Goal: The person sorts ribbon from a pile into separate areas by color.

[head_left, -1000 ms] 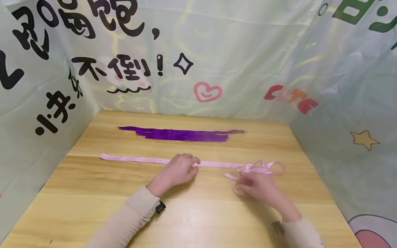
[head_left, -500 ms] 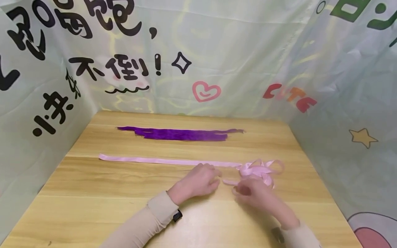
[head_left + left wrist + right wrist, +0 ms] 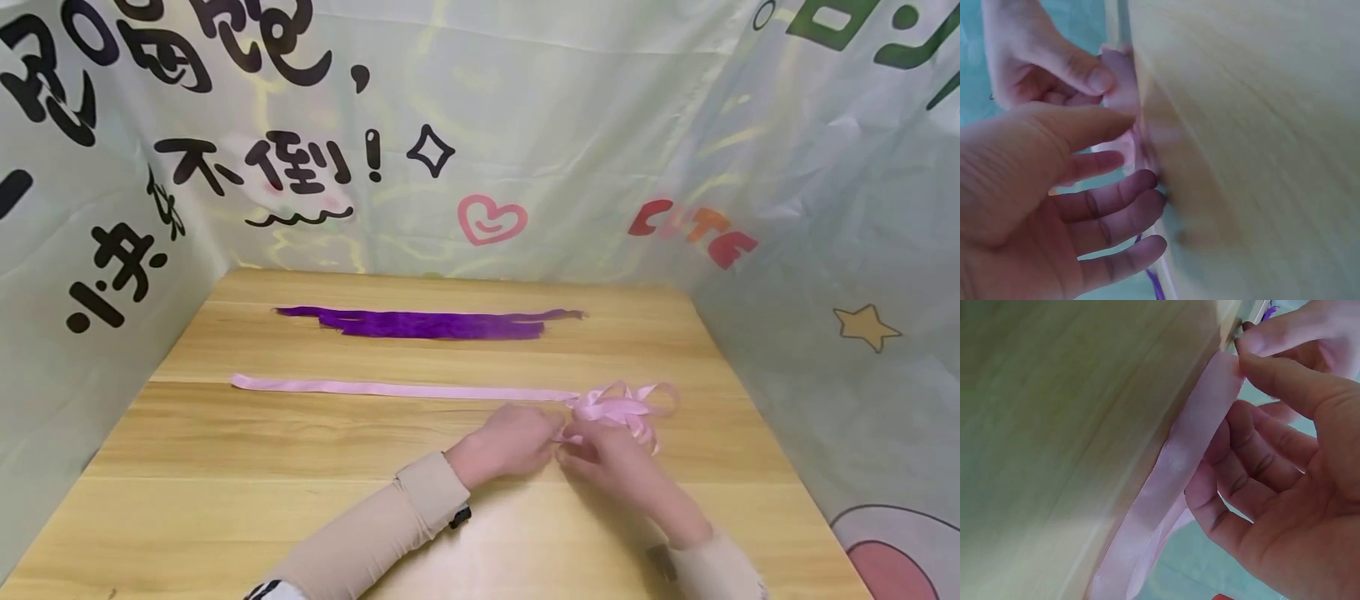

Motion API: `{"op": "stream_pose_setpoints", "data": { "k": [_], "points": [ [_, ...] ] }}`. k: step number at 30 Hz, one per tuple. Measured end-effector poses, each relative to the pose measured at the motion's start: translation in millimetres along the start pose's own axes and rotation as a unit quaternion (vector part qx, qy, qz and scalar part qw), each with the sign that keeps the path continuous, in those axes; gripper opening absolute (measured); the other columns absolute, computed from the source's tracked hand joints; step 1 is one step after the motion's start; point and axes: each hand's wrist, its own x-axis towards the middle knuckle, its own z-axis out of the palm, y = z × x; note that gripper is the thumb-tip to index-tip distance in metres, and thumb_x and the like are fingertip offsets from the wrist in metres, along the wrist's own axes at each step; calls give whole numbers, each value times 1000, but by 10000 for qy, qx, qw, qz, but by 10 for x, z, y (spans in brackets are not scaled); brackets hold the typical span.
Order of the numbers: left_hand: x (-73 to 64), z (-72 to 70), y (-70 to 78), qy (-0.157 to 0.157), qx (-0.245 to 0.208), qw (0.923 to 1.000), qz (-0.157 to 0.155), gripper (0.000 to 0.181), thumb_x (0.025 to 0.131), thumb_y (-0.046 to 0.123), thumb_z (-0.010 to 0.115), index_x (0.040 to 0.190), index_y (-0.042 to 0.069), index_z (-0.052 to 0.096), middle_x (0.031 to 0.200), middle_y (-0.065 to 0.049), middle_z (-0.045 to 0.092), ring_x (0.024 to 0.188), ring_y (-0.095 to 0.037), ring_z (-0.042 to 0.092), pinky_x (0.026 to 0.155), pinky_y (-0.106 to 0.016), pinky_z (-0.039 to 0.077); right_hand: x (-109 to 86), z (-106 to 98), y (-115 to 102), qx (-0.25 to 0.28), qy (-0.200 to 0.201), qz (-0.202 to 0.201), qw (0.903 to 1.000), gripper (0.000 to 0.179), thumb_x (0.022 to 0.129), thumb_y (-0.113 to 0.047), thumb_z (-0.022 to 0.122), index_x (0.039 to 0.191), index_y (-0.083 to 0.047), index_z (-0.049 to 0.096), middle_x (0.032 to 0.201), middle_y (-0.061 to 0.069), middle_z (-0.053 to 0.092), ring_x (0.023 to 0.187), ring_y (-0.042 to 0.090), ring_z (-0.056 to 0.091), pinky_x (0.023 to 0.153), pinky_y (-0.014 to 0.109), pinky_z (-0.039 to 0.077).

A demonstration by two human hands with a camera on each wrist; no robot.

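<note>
A pink satin ribbon (image 3: 405, 390) lies stretched sideways across the table, with a loose looped heap (image 3: 611, 407) at its right end. My right hand (image 3: 618, 458) is just in front of the heap and pinches a stretch of the ribbon (image 3: 1175, 450) between thumb and fingers. Close beside it, my left hand (image 3: 517, 437) meets the right fingertips at the ribbon's end. In the left wrist view its thumb and forefinger look apart, the other fingers loosely bent, with pink ribbon (image 3: 1124, 147) behind them. The head view hides the left fingertips' contact with the ribbon.
Several dark purple ribbon strips (image 3: 442, 324) lie bundled along the back of the wooden table (image 3: 300, 517). A pale printed cloth (image 3: 585, 125) hangs around the back and both sides of the table.
My left hand has left the middle of the stretched ribbon and moved right, up to the right hand. The right hand has stayed near the heap, a little closer to the left hand.
</note>
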Motion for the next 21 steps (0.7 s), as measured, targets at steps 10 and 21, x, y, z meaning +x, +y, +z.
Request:
{"op": "stream_pose_setpoints", "data": {
  "k": [10,21],
  "points": [
    [38,6,30,-116,10,9999,104,26,111,34,52,128,25,70,89,6,73,78,-10,69,68,-25,56,36,63,37,173,-38,-157,9997,16,90,-21,83,106,-18,78,92,-8,74,82,3,66,78,30,59],
    [-34,-79,-22,-45,-585,9981,203,25,108,20,51,88,22,65,77,9,61,71,-6,59,68,-20,50,66,45,83,202,-53,-48,9998,11,93,-9,76,86,-18,74,78,-13,68,71,-4,55,68,23,53]
  ]
}}
